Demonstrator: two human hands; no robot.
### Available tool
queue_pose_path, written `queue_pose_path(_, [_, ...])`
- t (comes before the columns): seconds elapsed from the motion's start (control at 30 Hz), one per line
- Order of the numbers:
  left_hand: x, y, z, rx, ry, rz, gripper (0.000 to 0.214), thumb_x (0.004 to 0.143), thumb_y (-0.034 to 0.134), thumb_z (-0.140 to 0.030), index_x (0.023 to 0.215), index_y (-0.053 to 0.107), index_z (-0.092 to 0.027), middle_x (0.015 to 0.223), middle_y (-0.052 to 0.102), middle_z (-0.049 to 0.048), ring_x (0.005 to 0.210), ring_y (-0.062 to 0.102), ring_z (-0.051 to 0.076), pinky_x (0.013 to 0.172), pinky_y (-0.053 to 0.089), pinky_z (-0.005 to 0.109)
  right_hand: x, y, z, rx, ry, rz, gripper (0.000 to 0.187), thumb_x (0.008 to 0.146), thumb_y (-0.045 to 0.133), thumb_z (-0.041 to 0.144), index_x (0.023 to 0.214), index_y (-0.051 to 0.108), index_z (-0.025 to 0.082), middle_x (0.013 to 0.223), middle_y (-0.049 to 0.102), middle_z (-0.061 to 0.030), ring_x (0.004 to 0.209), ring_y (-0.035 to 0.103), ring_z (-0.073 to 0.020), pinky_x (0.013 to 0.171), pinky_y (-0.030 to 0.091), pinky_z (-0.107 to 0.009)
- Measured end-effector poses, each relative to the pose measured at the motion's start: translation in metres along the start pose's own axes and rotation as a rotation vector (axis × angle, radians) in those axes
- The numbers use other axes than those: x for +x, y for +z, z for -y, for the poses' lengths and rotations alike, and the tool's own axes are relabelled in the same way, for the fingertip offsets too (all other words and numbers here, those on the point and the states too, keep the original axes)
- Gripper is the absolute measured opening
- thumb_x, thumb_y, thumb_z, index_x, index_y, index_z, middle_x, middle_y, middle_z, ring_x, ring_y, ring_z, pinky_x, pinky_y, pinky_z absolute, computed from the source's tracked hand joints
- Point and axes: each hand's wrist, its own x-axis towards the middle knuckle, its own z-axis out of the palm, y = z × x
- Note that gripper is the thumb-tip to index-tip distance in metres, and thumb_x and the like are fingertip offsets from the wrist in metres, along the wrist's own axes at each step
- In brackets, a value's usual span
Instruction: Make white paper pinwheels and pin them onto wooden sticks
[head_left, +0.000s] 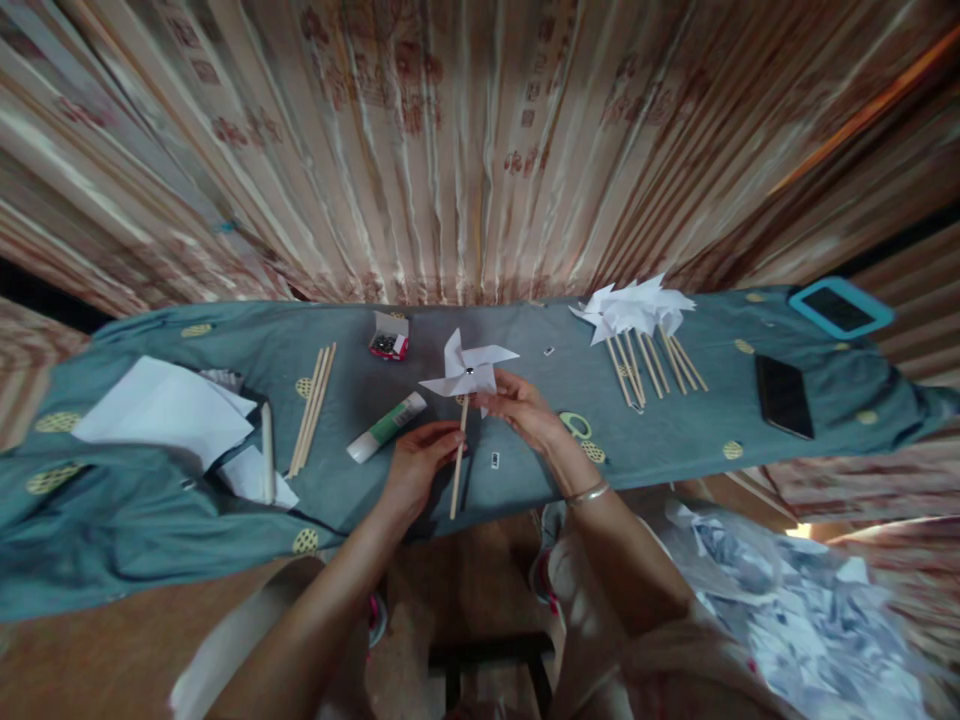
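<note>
While the left hand [416, 462] pinches the wooden stick [455, 490] between thumb and fingertips near mid-length, the right hand [525, 408] closes its fingertips on the paper pinwheel [456, 362] at the stick's far end. The pinwheel is white, with four folded pointed vanes and a small dark pin at the centre. The assembly is held over the near middle of the table, above the teal cloth [675, 440], which is matte, wrinkled and dotted with yellow rounds.

Left of the hands:
- a cylindrical glue stick [386, 427], lying flat
- a bundle of loose sticks [313, 408]
- flat white sheets [161, 410]
- a small open box [390, 335], farther back

Right of the hands:
- green-handled scissors [576, 425], just beside the right wrist
- a fanned row of finished pinwheels [637, 310]
- a glossy black phone [784, 395]
</note>
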Motion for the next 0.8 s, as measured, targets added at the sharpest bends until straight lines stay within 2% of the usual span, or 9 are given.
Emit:
queue_pose_path(0.17, [0.006,-0.001,-0.001,0.109,0.098,-0.003,0.042,0.04,0.093,-0.038,0.07,0.075,-0.015,0.065,0.07,0.002,0.062,0.061,0.013,0.066,0.05,0.027,0.005,-0.025,0.021,0.062,-0.146,-0.193,0.05,0.058,0.087,0.052,0.099,0.071,0.028,0.096,0.076,0.0011,0.088,0.069,-0.015,0.075,0.055,-0.025])
queue_pose_path(0.27, [0.008,-0.003,0.003,0.182,0.129,0.014,0.041,0.043,0.092,-0.041,0.071,0.076,-0.016,0.065,0.07,0.002,0.062,0.06,0.014,0.067,0.049,0.028,0.007,-0.03,0.027,0.013,-0.221,-0.238,0.051,0.059,0.086,0.053,0.1,0.073,0.027,0.096,0.077,-0.0003,0.088,0.069,-0.0158,0.076,0.056,-0.026])
queue_pose_path(0.4, [0.009,-0.004,0.006,0.216,0.145,0.027,0.043,0.043,0.092,-0.043,0.071,0.076,-0.017,0.066,0.07,0.0013,0.063,0.061,0.014,0.068,0.05,0.028,0.009,-0.029,0.023,-0.035,-0.204,-0.245,0.051,0.05,0.089,0.055,0.086,0.075,0.023,0.075,0.074,0.0008,0.069,0.067,-0.0138,0.066,0.056,-0.026])
queue_pose_path(0.5, [0.009,-0.004,0.006,0.204,0.142,0.027,0.043,0.043,0.093,-0.044,0.072,0.076,-0.017,0.065,0.07,0.0011,0.062,0.06,0.014,0.067,0.049,0.027,0.01,-0.027,0.019,-0.028,-0.172,-0.237,0.05,0.047,0.09,0.056,0.078,0.074,0.021,0.068,0.071,0.0008,0.063,0.066,-0.0135,0.061,0.055,-0.026])
queue_pose_path(0.63, [0.008,-0.004,0.005,0.191,0.143,0.026,0.042,0.044,0.093,-0.043,0.072,0.076,-0.016,0.066,0.07,0.0014,0.062,0.06,0.014,0.069,0.049,0.028,0.008,-0.024,0.019,-0.034,-0.114,-0.189,0.046,0.051,0.089,0.054,0.079,0.074,0.021,0.069,0.072,-0.0004,0.062,0.065,-0.013,0.059,0.055,-0.026])
queue_pose_path(0.8, [0.008,-0.004,0.006,0.172,0.142,0.018,0.042,0.043,0.093,-0.041,0.072,0.076,-0.016,0.067,0.07,0.0017,0.062,0.061,0.014,0.069,0.05,0.028,0.007,-0.02,0.021,-0.005,-0.058,-0.124,0.045,0.048,0.093,0.043,0.083,0.074,0.02,0.076,0.076,-0.0016,0.064,0.067,-0.0151,0.061,0.056,-0.027])
